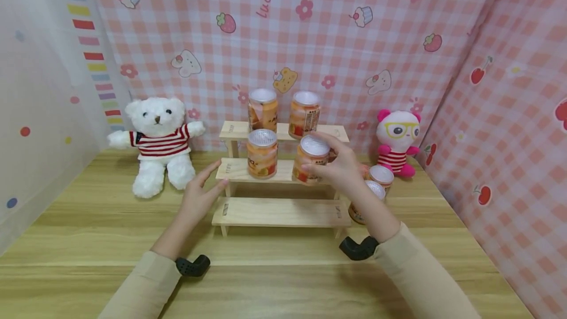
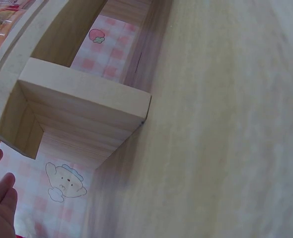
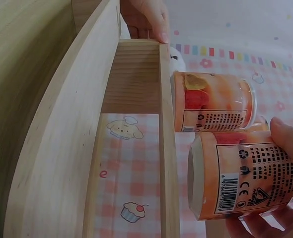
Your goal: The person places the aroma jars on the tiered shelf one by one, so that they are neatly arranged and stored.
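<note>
My right hand grips an orange-labelled can with a pale lid, at the right part of the stand's middle shelf. In the right wrist view a narrow gap shows between the held can and the shelf board. To its left another can stands upright on that shelf. On the top shelf are two more cans, one on the left and one on the right. My left hand touches the middle shelf's left end with extended fingers.
The stand's bottom shelf is bare wood. Right of the stand, cans are clustered on the table, partly behind my right forearm. A white teddy bear sits left, a pink panda toy right. Checked cloth hangs behind.
</note>
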`<state>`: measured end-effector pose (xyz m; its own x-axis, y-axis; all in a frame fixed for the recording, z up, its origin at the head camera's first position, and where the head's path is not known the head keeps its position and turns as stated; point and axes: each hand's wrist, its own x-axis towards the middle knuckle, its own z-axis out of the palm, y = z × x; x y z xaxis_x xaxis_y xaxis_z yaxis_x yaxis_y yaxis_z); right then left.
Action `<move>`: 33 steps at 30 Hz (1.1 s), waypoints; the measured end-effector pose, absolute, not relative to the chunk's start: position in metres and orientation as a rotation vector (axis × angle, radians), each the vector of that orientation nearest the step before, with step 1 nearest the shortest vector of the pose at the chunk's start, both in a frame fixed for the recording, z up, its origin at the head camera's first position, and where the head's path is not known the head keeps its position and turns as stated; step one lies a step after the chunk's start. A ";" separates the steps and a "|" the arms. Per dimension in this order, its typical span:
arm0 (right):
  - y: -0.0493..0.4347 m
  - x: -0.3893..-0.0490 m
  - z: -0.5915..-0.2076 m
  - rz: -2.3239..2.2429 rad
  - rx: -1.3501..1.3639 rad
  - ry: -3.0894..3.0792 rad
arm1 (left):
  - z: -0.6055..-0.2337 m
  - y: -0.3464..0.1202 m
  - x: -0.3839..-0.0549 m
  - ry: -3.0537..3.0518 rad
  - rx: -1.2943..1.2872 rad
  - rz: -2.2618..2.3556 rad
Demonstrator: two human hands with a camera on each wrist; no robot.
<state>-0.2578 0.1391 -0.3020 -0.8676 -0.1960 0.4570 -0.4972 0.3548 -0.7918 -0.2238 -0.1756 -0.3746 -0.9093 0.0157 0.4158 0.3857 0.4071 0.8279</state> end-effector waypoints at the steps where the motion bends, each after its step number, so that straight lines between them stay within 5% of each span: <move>1: 0.137 -0.259 -0.303 1.527 0.623 -2.331 | -0.375 -0.176 -0.224 -2.326 -0.347 -1.505; 33: 0.124 -0.277 -0.310 1.537 0.526 -2.413 | -0.375 -0.177 -0.225 -2.320 -0.359 -1.520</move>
